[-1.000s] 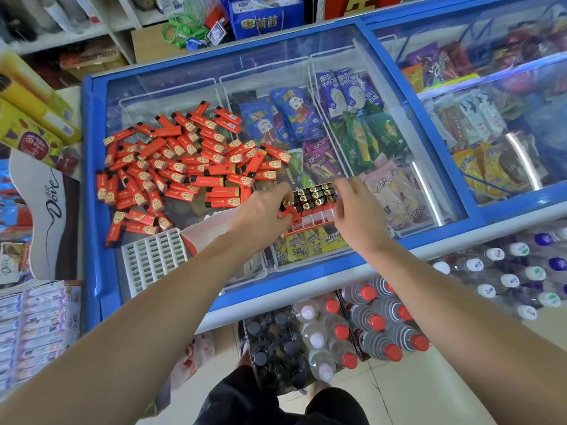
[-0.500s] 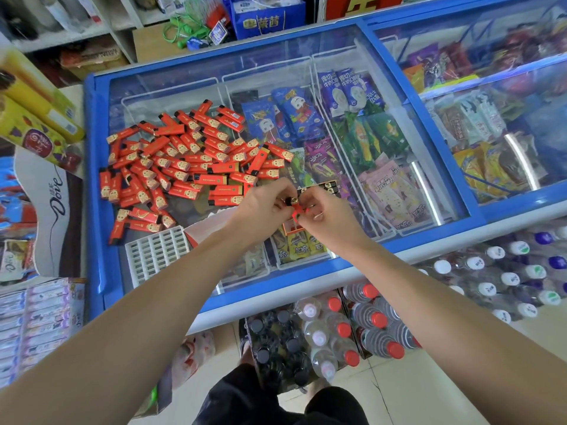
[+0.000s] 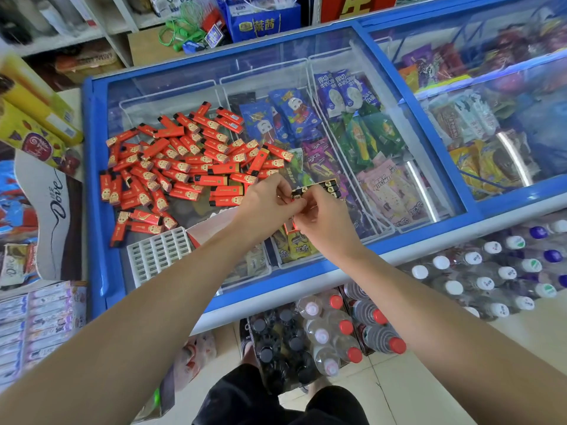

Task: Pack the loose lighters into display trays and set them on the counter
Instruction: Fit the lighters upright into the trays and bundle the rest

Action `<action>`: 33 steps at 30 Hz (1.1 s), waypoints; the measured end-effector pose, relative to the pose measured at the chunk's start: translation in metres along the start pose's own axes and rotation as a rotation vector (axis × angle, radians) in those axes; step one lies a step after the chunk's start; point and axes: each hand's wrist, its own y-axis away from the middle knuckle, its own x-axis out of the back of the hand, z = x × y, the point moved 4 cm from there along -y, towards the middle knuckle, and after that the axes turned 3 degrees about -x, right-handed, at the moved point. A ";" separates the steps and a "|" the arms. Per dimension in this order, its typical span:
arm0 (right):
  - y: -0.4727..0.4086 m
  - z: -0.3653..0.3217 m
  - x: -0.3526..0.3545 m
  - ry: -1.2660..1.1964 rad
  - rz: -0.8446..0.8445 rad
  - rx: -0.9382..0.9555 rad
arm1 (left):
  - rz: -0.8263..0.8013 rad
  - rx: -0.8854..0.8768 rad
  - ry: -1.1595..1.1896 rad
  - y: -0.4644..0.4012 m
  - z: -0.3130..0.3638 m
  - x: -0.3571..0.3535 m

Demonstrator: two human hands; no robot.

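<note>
A heap of loose red lighters [image 3: 181,167] lies on the glass lid of the blue freezer [image 3: 95,210]. My left hand [image 3: 267,204] and my right hand [image 3: 322,219] meet over a partly filled display tray [image 3: 328,188], whose row of standing lighters shows black and gold tops. Both hands pinch a lighter at the tray's near left corner; the lighter itself is mostly hidden by the fingers. An empty white grid tray [image 3: 158,254] lies near the freezer's front edge, left of my left forearm.
Ice-cream packets fill the freezer baskets under the glass. Packs of bottled drinks [image 3: 343,326] stand on the floor against the freezer front. Yellow boxes [image 3: 33,111] and a Dove display sit at the left. A second freezer [image 3: 491,102] adjoins on the right.
My hands held the tray apart at its two ends a second ago. They have come together at the tray's left side, and the tray has shifted slightly right and away from me.
</note>
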 end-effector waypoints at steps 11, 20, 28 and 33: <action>-0.009 -0.004 0.016 0.001 -0.106 0.031 | -0.083 -0.168 0.056 -0.004 -0.001 0.007; -0.007 0.013 0.002 0.295 -0.038 0.148 | -0.091 0.020 -0.101 -0.015 -0.032 0.008; -0.004 0.021 -0.024 0.464 -0.075 0.247 | -0.128 0.132 -0.122 -0.021 -0.050 -0.009; -0.002 0.023 -0.030 0.548 -0.039 0.264 | -0.128 0.120 -0.131 -0.025 -0.054 -0.013</action>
